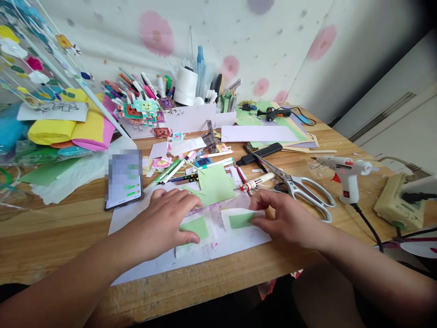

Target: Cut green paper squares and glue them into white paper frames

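My left hand (170, 216) lies over a green paper rectangle (198, 228) on a translucent white backing, its thumb spread away from the fingers. Part of that piece is hidden beneath the hand. With thumb and forefinger, my right hand (275, 214) pinches the right edge of a second white-backed green paper piece (239, 221). Both pieces are over a large white sheet (143, 262) with pink smudges near the table's front edge. Just beyond them lies a larger green paper sheet (216, 184). A red-and-white pen (256, 182) sits near my right fingertips.
Scissors (300, 187) and a white glue gun (344, 173) lie to the right, near a power strip (399, 200). A phone (123, 180) is at left. Several markers (170, 171) and paper scraps are scattered behind; a pen holder (187, 119) stands at the back.
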Demonstrator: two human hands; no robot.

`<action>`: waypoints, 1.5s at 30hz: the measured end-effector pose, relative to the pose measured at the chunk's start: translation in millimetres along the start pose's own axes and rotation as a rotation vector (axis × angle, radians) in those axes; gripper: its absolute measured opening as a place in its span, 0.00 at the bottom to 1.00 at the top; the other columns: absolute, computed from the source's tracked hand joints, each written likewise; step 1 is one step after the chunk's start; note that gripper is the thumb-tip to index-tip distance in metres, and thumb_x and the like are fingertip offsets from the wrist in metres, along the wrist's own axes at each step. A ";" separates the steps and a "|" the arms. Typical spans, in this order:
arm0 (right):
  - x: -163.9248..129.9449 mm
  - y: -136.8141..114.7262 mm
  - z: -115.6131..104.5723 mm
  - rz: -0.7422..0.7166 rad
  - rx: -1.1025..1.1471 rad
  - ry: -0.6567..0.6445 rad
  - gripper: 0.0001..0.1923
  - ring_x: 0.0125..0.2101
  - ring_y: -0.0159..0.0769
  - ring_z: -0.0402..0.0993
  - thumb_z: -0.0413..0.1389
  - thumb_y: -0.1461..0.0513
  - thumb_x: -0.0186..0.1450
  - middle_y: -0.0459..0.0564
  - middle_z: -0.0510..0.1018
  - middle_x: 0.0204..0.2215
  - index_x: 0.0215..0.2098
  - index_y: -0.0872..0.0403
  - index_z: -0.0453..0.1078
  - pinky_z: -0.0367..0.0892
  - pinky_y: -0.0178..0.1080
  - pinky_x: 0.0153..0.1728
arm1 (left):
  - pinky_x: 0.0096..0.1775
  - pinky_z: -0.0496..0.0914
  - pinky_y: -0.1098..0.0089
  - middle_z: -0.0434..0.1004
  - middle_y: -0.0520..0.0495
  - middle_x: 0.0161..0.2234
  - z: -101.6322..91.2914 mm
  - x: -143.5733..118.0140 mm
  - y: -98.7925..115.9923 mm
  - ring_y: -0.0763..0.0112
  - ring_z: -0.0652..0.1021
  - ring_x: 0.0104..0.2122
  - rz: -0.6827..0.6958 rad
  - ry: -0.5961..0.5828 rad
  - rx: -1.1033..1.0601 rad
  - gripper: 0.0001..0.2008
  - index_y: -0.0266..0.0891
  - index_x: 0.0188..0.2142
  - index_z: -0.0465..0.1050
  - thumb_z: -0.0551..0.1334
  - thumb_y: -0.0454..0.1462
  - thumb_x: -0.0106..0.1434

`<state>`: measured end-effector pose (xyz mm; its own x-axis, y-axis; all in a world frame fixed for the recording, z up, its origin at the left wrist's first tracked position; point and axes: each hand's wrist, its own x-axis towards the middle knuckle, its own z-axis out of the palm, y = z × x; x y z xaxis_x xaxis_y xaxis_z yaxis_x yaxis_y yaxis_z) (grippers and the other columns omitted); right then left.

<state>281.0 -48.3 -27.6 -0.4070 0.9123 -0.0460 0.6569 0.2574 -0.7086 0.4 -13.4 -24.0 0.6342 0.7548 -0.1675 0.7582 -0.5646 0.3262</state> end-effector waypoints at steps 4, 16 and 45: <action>2.7 -0.7 1.0 0.094 0.072 -0.011 0.15 0.24 0.31 0.65 0.55 0.64 0.60 0.40 0.64 0.22 0.47 0.52 0.66 0.65 0.33 0.25 | 0.41 0.57 0.63 0.75 0.51 0.36 -2.6 -0.4 -1.0 0.61 0.74 0.38 -0.035 0.040 0.041 0.20 0.44 0.42 0.67 0.66 0.49 0.53; 0.9 4.5 10.8 0.065 -0.168 0.078 0.20 0.27 0.36 0.70 0.59 0.63 0.58 0.46 0.74 0.29 0.49 0.52 0.68 0.67 0.40 0.31 | 0.27 0.52 0.71 0.71 0.56 0.25 -2.2 1.4 0.6 0.69 0.69 0.26 -0.053 -0.077 0.001 0.13 0.42 0.25 0.63 0.66 0.44 0.53; 7.4 1.8 11.0 -0.150 -0.237 0.122 0.16 0.41 0.43 0.69 0.58 0.67 0.59 0.54 0.75 0.39 0.47 0.57 0.70 0.63 0.45 0.45 | 0.41 0.57 0.59 0.70 0.48 0.41 18.6 41.2 60.2 0.56 0.68 0.44 0.111 0.144 0.056 0.13 0.41 0.33 0.67 0.68 0.43 0.53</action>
<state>272.1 -44.6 -36.9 -0.4409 0.8863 0.1415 0.7308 0.4461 -0.5167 75.0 -22.5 -28.6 0.6891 0.7247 0.0025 0.6948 -0.6616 0.2820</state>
